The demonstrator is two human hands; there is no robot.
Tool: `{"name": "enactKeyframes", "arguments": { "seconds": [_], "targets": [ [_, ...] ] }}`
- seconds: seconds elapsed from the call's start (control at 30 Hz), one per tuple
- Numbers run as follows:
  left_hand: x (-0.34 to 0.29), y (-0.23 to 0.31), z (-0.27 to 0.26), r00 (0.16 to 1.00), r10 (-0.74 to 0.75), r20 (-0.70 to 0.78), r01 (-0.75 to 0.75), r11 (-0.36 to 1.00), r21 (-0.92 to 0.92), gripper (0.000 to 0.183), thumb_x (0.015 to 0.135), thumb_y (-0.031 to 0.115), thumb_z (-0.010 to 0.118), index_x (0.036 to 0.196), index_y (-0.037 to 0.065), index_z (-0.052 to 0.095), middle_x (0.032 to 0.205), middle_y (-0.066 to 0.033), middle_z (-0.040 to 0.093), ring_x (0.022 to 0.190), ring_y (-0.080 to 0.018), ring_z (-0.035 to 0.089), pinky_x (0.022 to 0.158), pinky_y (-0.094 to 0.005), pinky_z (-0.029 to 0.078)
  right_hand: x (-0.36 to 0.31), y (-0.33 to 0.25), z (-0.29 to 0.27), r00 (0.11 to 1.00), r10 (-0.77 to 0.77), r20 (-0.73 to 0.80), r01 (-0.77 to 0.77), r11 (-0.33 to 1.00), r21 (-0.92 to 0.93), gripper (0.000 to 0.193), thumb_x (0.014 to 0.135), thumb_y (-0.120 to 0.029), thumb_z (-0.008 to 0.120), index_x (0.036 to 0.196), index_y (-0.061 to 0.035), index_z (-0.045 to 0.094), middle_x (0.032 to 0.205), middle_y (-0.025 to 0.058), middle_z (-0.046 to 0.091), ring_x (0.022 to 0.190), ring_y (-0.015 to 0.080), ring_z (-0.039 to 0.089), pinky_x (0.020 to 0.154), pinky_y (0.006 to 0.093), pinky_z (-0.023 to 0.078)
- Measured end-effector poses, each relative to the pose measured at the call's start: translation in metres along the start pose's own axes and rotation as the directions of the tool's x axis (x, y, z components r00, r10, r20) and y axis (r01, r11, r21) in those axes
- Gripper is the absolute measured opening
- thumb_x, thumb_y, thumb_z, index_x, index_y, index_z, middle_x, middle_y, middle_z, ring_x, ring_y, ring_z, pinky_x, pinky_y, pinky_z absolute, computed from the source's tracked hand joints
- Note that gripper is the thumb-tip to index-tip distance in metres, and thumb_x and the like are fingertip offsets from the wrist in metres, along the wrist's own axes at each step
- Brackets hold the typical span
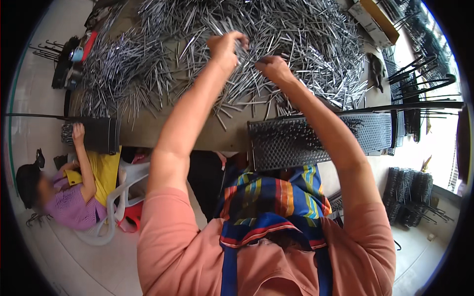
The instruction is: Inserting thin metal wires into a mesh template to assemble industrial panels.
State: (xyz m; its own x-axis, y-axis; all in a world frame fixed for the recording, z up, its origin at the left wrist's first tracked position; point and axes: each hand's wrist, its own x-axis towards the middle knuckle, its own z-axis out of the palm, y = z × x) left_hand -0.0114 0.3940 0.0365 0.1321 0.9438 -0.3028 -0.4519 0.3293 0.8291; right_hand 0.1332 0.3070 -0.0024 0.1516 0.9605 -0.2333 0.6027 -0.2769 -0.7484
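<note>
A large heap of thin, shiny grey metal strips [306, 44] covers the table. My left hand [227, 48] is over the middle of the heap, its fingers curled round a few strips that look blurred. Just right of it and a little nearer, my right hand [274, 68] is low against the strips. Its fingers are bent together, and what lies between the darkened fingertips is hidden. Beneath my right forearm, a black perforated metal rack [291, 140] leans at the table's near edge, partly filled with dark pieces.
At the left, a person in a purple top [81, 204] rests a hand on a black box [98, 134] by the table edge. Black hooked racks [419, 93] crowd the right side. An open carton [373, 22] stands at the far right, with stacked black racks [407, 195] on the floor.
</note>
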Motion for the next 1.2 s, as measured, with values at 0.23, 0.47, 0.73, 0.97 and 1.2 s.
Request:
{"name": "enactKeyframes", "arguments": {
  "seconds": [0.23, 0.47, 0.73, 0.97, 1.2],
  "targets": [
    [-0.012, 0.041, -0.095, 0.998, -0.055, -0.013, 0.055, 0.998, 0.014, 0.005, 0.075, -0.010, 0.061, 0.080, -0.008, 0.062, 0.074, -0.0178, 0.066, 0.061, -0.0257, 0.066, 0.052, -0.0352, 0.054, -0.042, -0.032, 0.045, 0.701, 0.234, 0.674, 0.468, 0.561, -0.682, 0.034, 0.077, -0.032, 0.064, 0.100, -0.0068, 0.072, 0.100, 0.0150, 0.070, 0.100, 0.0263, 0.065, 0.081, 0.0373, 0.051],
    [-0.034, 0.028, -0.195, 0.990, -0.001, -0.139, 0.002, 1.000, 0.007, 0.010, 0.078, -0.005, 0.065, 0.087, -0.005, 0.062, 0.076, -0.0137, 0.066, 0.062, -0.0219, 0.064, 0.055, -0.0335, 0.053, 0.001, -0.017, 0.060, 0.879, 0.001, 0.477, 0.407, 0.522, -0.750, 0.027, 0.077, -0.023, 0.058, 0.092, -0.0051, 0.072, 0.094, 0.0160, 0.071, 0.089, 0.0316, 0.070, 0.072, 0.0436, 0.055],
    [-0.063, 0.012, -0.250, 0.896, 0.124, -0.427, -0.164, 0.985, -0.058, 0.009, 0.073, -0.011, 0.063, 0.082, -0.009, 0.062, 0.076, -0.0154, 0.066, 0.061, -0.0229, 0.064, 0.056, -0.0335, 0.053, 0.003, -0.096, 0.164, 0.502, -0.562, 0.658, 0.864, 0.294, -0.408, 0.034, 0.075, -0.022, 0.062, 0.107, -0.0089, 0.064, 0.109, 0.0079, 0.060, 0.112, 0.0234, 0.055, 0.094, 0.0460, 0.041],
    [-0.047, -0.022, -0.233, 0.909, 0.251, -0.331, -0.271, 0.962, -0.014, 0.024, 0.071, -0.015, 0.062, 0.092, -0.004, 0.062, 0.081, -0.0128, 0.067, 0.066, -0.0220, 0.066, 0.060, -0.0334, 0.056, 0.045, -0.069, 0.170, 0.625, -0.574, 0.529, 0.753, 0.266, -0.602, 0.041, 0.078, -0.027, 0.061, 0.114, -0.0083, 0.061, 0.115, 0.0105, 0.054, 0.119, 0.0305, 0.048, 0.101, 0.0531, 0.033],
    [-0.030, -0.041, -0.167, 0.809, 0.555, -0.192, -0.513, 0.827, 0.231, 0.025, 0.074, -0.008, 0.071, 0.097, -0.002, 0.062, 0.083, -0.0058, 0.067, 0.069, -0.0123, 0.063, 0.067, -0.0263, 0.053, 0.034, -0.004, 0.052, 0.906, -0.166, 0.389, 0.420, 0.237, -0.876, 0.040, 0.075, -0.024, 0.064, 0.113, -0.0093, 0.063, 0.115, 0.0113, 0.056, 0.119, 0.0294, 0.050, 0.109, 0.0557, 0.025]
  ]
}}
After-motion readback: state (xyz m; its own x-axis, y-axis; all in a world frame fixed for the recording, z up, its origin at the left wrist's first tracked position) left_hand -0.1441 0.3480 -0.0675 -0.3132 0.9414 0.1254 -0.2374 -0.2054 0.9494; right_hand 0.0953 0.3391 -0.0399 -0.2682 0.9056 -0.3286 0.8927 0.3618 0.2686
